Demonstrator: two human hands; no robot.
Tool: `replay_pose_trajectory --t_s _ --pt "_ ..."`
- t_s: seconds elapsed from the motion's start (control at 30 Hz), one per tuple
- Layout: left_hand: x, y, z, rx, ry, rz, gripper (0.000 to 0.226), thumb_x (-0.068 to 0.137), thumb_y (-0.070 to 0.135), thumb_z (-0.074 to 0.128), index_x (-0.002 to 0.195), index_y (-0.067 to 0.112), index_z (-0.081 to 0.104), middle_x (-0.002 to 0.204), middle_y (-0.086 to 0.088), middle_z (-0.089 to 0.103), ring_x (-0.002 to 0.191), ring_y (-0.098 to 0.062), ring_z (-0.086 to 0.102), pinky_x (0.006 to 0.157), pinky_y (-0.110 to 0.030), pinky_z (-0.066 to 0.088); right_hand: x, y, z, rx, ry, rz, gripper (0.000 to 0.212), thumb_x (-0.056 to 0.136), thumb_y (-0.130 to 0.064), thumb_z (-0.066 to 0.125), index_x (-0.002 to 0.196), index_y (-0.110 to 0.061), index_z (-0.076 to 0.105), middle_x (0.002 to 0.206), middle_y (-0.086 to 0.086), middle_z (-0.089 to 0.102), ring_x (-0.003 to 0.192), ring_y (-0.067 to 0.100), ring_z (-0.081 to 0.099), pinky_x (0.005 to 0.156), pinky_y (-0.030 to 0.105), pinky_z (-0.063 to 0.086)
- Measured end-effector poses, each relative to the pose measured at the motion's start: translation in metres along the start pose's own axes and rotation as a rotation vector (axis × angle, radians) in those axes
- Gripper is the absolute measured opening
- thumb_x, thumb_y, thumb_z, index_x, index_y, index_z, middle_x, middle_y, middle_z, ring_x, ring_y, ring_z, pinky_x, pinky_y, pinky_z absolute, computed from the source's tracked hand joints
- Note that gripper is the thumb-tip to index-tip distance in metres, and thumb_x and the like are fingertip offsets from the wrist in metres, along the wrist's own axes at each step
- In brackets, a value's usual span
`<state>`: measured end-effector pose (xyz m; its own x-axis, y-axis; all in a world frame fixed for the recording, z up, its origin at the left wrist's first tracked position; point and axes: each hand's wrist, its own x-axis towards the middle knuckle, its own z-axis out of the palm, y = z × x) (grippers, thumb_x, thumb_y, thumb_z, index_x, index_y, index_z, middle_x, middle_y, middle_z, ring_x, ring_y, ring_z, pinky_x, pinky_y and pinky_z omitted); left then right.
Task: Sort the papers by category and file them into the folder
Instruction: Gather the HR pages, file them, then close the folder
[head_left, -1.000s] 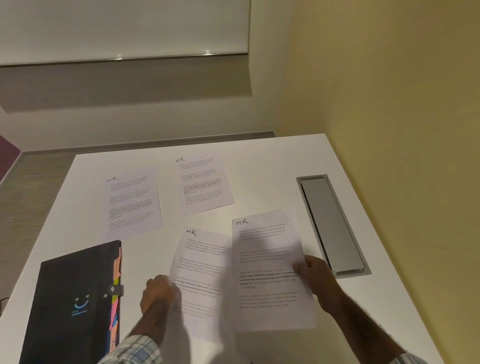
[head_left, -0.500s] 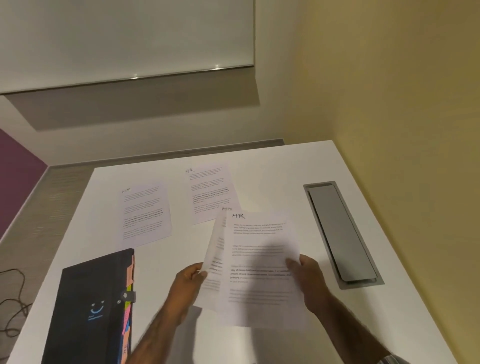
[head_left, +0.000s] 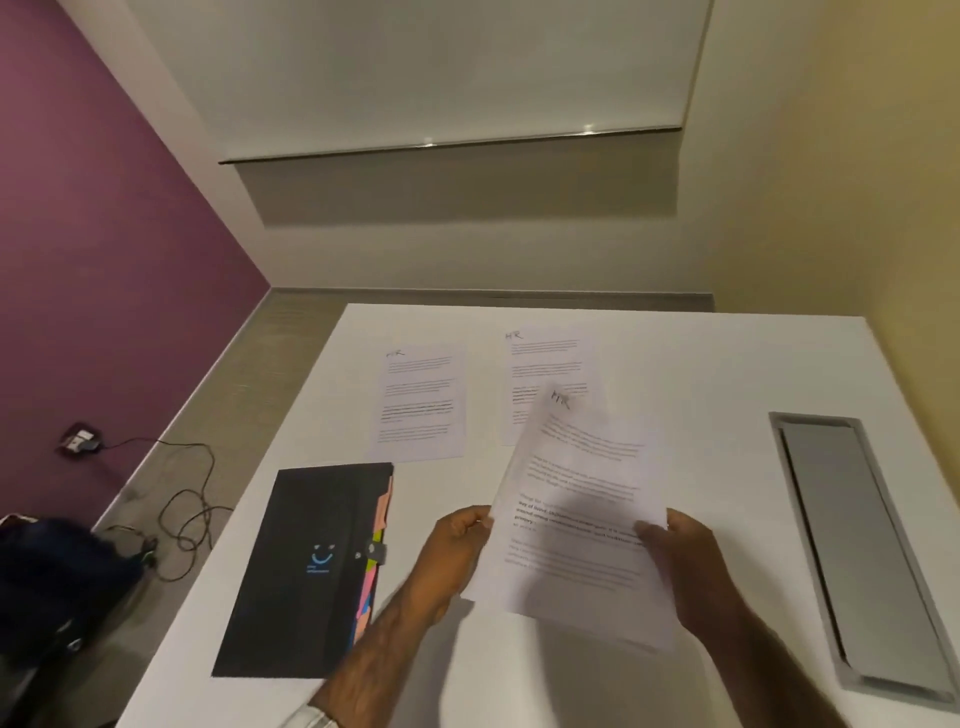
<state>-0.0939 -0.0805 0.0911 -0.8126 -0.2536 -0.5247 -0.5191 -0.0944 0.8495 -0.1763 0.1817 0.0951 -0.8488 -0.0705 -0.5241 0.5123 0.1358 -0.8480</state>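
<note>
Both hands hold a small stack of printed papers (head_left: 582, 499) marked "HR", lifted above the white table (head_left: 701, 374). My left hand (head_left: 457, 545) pinches the stack's left edge. My right hand (head_left: 680, 561) grips its right edge, thumb on top. Two more "HR" sheets lie flat farther back, one on the left (head_left: 421, 400) and one in the middle (head_left: 550, 364), the latter partly covered by the held stack. A black folder (head_left: 311, 566) with a blue smiley and coloured tabs along its right edge lies shut on the table to the left of my left hand.
A grey metal cable hatch (head_left: 852, 540) is set into the table on the right. A yellow wall runs along the right side. On the floor at the left are a wall socket with black cables (head_left: 182, 499) and a dark bag (head_left: 57, 566).
The two near sheets were lifted off the table and brought together into one stack held by both hands. The camera view swung left and up.
</note>
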Motion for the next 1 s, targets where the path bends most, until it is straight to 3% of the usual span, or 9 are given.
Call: replay_pose_trajectory --t_s 0.1,0.2,0.37,0.5,0.67,0.73,0.8,0.9,1.0 --pt "0.042 0.001 -0.041 0.154 0.167 -0.006 0.018 0.102 0.016 0.054 0.106 0.014 0.071 0.098 -0.009 0.074 0.074 -0.019 0.069 0.066 -0.035 0.059 0.014 -0.001 0.017 -0.054 0.022 -0.009 0.010 0.086 -0.003 0.063 0.084 -0.002 0.073 0.088 0.026 0.074 0.068 0.028 0.068 0.061 0.038 0.051" --pt "0.105 0.003 -0.088 0.506 0.366 0.044 0.026 0.095 0.027 0.068 0.113 0.008 0.069 0.112 -0.012 0.071 0.101 -0.030 0.069 0.087 -0.037 0.055 0.027 -0.002 0.028 -0.076 0.104 -0.013 0.012 0.087 -0.002 0.063 0.085 -0.006 0.074 0.085 0.018 0.076 0.071 0.031 0.070 0.063 0.036 0.052" --pt "0.198 0.017 -0.144 0.847 0.463 -0.082 0.056 0.090 0.044 0.068 0.132 0.009 0.056 0.130 -0.017 0.056 0.120 -0.037 0.056 0.098 -0.044 0.050 0.052 0.007 0.039 0.060 0.177 0.095 0.023 0.091 0.011 0.062 0.098 -0.008 0.074 0.089 0.008 0.080 0.082 0.028 0.074 0.080 0.033 0.055" --pt "0.246 0.016 -0.166 0.865 0.571 -0.237 0.064 0.081 0.051 0.076 0.124 0.009 0.054 0.123 -0.016 0.054 0.115 -0.035 0.056 0.094 -0.047 0.052 0.067 0.014 0.049 0.011 0.256 0.093 0.020 0.089 0.012 0.066 0.100 -0.004 0.073 0.070 -0.006 0.078 0.073 0.022 0.069 0.061 0.024 0.057" --pt "0.278 0.014 -0.178 0.914 0.611 -0.316 0.089 0.072 0.055 0.083 0.137 0.011 0.041 0.132 -0.017 0.047 0.121 -0.034 0.050 0.098 -0.048 0.048 0.080 0.025 0.060 -0.019 0.266 0.094 0.020 0.086 0.010 0.070 0.092 -0.008 0.077 0.084 0.009 0.080 0.087 0.034 0.072 0.092 0.045 0.054" --pt "0.284 0.014 -0.182 0.859 0.583 -0.310 0.102 0.072 0.050 0.085 0.148 0.011 0.030 0.136 -0.019 0.048 0.124 -0.037 0.051 0.100 -0.049 0.046 0.083 0.026 0.065 -0.013 0.276 0.093 0.022 0.087 0.012 0.068 0.090 -0.009 0.076 0.081 0.007 0.080 0.083 0.033 0.070 0.074 0.034 0.060" --pt "0.286 0.013 -0.187 0.765 0.564 -0.304 0.088 0.075 0.040 0.085 0.140 0.009 0.035 0.130 -0.019 0.056 0.118 -0.038 0.057 0.095 -0.049 0.049 0.084 0.023 0.070 0.011 0.281 0.097 0.024 0.088 0.014 0.065 0.092 -0.008 0.074 0.073 0.002 0.079 0.083 0.032 0.069 0.058 0.021 0.060" --pt "0.282 0.018 -0.194 0.642 0.521 -0.218 0.035 0.090 0.017 0.065 0.120 0.006 0.050 0.119 -0.018 0.065 0.099 -0.034 0.063 0.078 -0.042 0.054 0.081 0.013 0.078 0.054 0.264 0.110 0.023 0.090 0.015 0.062 0.096 -0.005 0.072 0.069 -0.001 0.078 0.067 0.022 0.075 0.052 0.017 0.057" --pt "0.264 0.033 -0.195 0.614 0.503 -0.103 0.019 0.097 0.013 0.051 0.112 0.007 0.061 0.115 -0.016 0.068 0.092 -0.029 0.061 0.073 -0.037 0.050 0.077 0.001 0.077 0.081 0.261 0.087 0.021 0.091 0.014 0.061 0.102 -0.001 0.069 0.063 -0.005 0.076 0.052 0.010 0.071 0.047 0.014 0.053"
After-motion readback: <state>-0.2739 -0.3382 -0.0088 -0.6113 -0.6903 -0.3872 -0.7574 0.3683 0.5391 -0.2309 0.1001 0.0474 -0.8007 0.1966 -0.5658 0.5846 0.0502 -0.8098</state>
